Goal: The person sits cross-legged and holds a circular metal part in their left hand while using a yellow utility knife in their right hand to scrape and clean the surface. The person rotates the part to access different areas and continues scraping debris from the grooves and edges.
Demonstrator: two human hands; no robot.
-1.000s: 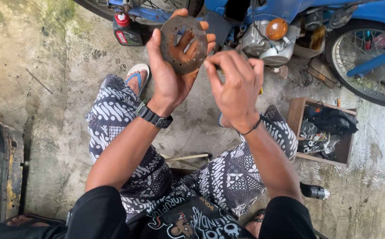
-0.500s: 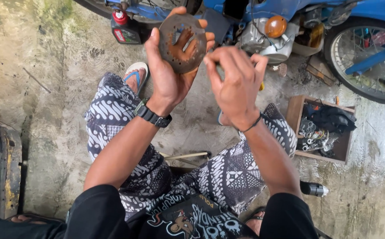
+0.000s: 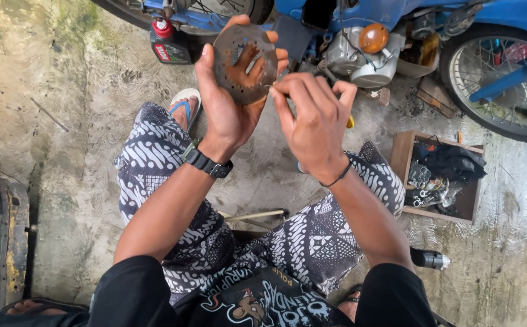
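Nearest the camera, both forearms rise from black sleeves over patterned trousers; the person squats on a wet concrete floor (image 3: 64,181). A black watch (image 3: 206,162) sits on the left wrist, a thin band on the right.

Left hand (image 3: 230,115): palm toward the camera, fingers curled round the back and rim of a rusty disc (image 3: 245,63), grasping it upright at chest height. The disc is round, with a cut-out centre and a ring of small holes; fingers show through the opening.

Right hand (image 3: 315,124): fingers bunched and clenched at the disc's right edge, thumb and forefinger pinched together there. Whether they hold a small tool or part cannot be told; the knuckles hide it.

Step in hand, as judged: work at the rim of the disc, the left hand steadying, the right acting on one point. The next move calls for a firm left grip and fine control at the pinch, since the disc is unsupported.

Farther off: a wooden box (image 3: 404,163) of small parts at right, a black can (image 3: 430,259) beside it, and a blue motorcycle (image 3: 517,18) with an orange lamp (image 3: 373,37).
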